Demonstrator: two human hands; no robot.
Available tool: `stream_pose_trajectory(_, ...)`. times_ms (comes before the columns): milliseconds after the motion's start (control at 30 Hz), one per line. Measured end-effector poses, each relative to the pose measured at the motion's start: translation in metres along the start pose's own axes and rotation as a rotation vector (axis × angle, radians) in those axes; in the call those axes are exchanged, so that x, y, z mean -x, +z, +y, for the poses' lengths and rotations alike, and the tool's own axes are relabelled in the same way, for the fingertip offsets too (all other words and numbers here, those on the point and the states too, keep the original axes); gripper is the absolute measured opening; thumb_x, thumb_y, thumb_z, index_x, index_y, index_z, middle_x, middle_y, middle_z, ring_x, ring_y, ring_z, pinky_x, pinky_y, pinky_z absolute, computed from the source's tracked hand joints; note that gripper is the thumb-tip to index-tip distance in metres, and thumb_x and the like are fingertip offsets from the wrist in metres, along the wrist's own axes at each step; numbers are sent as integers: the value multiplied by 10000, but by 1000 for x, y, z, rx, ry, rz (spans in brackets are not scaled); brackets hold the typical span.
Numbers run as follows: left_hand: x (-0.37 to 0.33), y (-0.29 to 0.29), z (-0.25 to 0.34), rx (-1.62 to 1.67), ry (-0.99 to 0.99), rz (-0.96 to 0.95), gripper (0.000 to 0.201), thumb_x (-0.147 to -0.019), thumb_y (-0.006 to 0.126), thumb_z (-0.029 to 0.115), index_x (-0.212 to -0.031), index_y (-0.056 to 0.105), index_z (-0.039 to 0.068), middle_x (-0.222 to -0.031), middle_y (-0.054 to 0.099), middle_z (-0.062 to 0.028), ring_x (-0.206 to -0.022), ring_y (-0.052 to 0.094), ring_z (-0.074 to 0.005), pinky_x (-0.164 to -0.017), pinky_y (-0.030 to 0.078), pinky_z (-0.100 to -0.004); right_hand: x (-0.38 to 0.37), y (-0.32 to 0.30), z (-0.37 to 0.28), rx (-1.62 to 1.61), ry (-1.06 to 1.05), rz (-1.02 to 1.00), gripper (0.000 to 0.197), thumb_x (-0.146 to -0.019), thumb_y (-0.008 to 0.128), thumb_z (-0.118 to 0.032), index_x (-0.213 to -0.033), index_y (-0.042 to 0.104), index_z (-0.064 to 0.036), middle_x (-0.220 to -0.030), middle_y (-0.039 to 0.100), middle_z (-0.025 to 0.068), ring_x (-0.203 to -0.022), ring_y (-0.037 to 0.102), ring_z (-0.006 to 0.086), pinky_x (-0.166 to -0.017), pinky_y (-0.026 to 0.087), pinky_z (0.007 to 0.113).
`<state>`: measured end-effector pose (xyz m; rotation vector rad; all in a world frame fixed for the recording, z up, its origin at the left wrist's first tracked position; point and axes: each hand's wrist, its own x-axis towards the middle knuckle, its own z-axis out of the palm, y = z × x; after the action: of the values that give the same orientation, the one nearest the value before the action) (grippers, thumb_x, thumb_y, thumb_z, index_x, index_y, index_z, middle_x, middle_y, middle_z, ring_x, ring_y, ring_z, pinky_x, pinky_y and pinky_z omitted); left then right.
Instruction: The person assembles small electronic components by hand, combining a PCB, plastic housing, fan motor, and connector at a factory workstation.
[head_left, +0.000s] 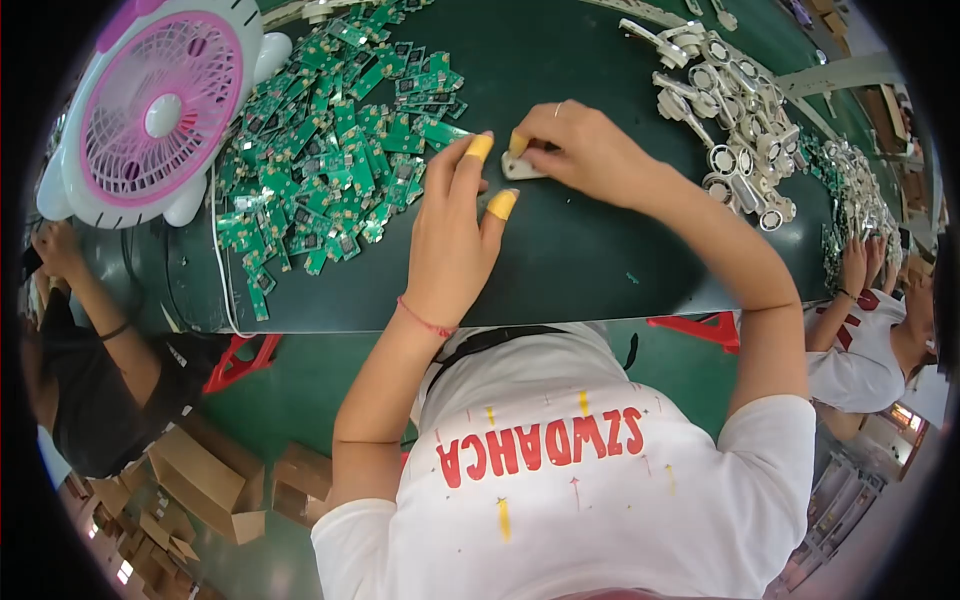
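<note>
My right hand (590, 150) pinches a small white plastic piece (522, 167) against the dark green table; one of its fingertips wears a yellow finger cot. My left hand (450, 230) is beside it, with yellow cots on a finger and the thumb, which are spread apart. Its fingertip reaches the end of a green circuit board (440, 132) at the edge of the pile; I cannot tell whether they touch. Many more green circuit boards (340, 150) lie heaped to the left. To the right is a heap of white plastic parts with round ends (735, 125).
A white and pink fan (162, 115) stands at the table's far left, a white cable (222, 270) running below it. Co-workers sit on both sides, one in black (110, 390) and one in white (865, 340). Cardboard boxes (205, 475) are on the floor at left.
</note>
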<state>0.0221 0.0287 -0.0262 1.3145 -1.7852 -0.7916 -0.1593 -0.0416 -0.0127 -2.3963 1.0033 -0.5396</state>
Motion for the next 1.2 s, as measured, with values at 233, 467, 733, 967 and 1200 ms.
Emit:
stream_pose_trajectory(233,7,-7,-7,117,-92,-29,317,-736,647,-15,-1034,540,-1,-888,560,-97,-756,600,-208,-663,492,-289,24,17,-24,-17,-75,102,213,-737,667,-89,-918,561,-54,-911,552,73,-840,552,255,-742,438,349)
stream_pose_trajectory(467,15,-14,1,89,23,-32,350,-723,661,-9,-1053,545,13,-893,555,-88,-758,601,-204,-677,485,-292,44,26,-36,120,-112,156,269,-704,693,-97,-937,564,-54,-927,552,70,-906,530,271,-819,392,378)
stream_pose_trajectory(733,-28,-42,-20,-339,343,-73,320,-781,602,66,-1101,588,80,-1046,584,-77,-937,531,-239,-802,429,-318,57,37,-15,-356,20,192,181,-774,650,-58,-933,566,-39,-882,566,69,-932,549,232,-883,382,389)
stream_pose_trajectory(967,-66,-42,-33,-717,575,-62,205,-723,607,32,-922,628,75,-858,553,-24,-831,524,-203,-714,421,-324,49,25,-33,-310,169,139,136,-848,580,-93,-970,554,-39,-902,625,40,-841,599,196,-1009,312,384)
stream_pose_trajectory(1200,-24,-24,11,192,106,-181,199,-888,438,-31,-1067,516,7,-982,561,-55,-752,528,-90,-677,441,-212,45,6,-61,-741,488,167,96,-889,516,-99,-915,539,-10,-774,583,2,-716,520,54,-681,427,221)
